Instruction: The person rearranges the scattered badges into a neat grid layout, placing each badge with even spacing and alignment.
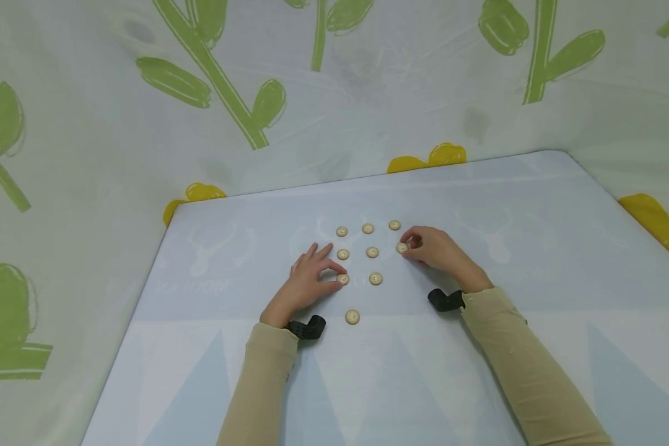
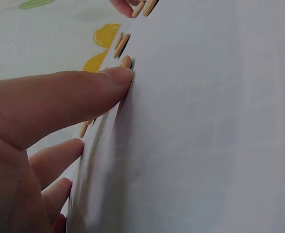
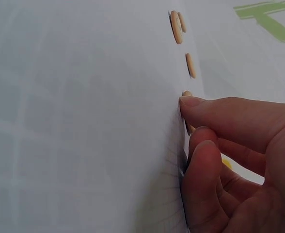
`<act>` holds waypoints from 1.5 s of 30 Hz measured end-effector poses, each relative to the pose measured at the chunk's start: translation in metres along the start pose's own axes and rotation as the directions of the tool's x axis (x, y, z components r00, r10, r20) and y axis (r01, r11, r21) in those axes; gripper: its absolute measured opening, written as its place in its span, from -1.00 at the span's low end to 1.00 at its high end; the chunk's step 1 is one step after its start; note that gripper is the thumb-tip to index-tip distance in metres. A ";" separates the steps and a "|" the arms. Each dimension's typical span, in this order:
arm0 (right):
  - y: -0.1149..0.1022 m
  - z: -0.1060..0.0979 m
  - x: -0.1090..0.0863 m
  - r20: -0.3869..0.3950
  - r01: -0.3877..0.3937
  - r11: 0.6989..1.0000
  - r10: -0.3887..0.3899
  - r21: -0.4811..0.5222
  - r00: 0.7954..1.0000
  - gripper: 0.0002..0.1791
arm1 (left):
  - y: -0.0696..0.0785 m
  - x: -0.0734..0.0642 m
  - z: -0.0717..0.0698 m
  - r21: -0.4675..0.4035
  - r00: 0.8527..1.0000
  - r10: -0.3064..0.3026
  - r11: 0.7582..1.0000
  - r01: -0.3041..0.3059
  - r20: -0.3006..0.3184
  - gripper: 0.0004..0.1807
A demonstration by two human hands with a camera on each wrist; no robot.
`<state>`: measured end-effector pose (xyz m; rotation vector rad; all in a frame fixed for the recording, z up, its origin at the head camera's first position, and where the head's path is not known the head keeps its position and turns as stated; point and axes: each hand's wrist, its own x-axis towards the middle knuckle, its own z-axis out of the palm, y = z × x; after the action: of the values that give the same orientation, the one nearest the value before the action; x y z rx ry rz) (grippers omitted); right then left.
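Note:
Several round cream-coloured buttons lie on the table, mostly in rows. My left hand [image 1: 306, 283] pinches the left button of the third row [image 1: 343, 280] between thumb and index finger, with the other fingers spread out. In the left wrist view the left thumb [image 2: 70, 97] partly hides that button [image 2: 126, 61]. My right hand [image 1: 436, 250] holds the right button of the middle row [image 1: 402, 248] by its edges, flat at the table surface. The right wrist view shows the thumb and a finger about this button [image 3: 187, 93], its middle covered.
Three buttons form the far row, with its middle one [image 1: 368, 228] between the others. A single button [image 1: 352, 317] lies nearest the body. The pale patterned tabletop [image 1: 201, 359] meets a leaf-print cloth [image 1: 334, 111] behind. Each wrist wears a black device [image 1: 445, 300].

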<state>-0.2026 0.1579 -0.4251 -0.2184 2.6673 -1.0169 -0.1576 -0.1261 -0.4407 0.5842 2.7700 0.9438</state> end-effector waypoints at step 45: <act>0.003 0.000 -0.002 0.011 -0.007 1.000 0.007 -0.007 1.000 -0.74 | 0.003 -0.001 0.003 0.007 1.000 -0.029 1.000 0.029 0.002 -0.83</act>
<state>-0.2005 0.1606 -0.4265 -0.2158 2.6603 -1.0010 -0.1544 -0.1225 -0.4413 0.5445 2.7731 0.9272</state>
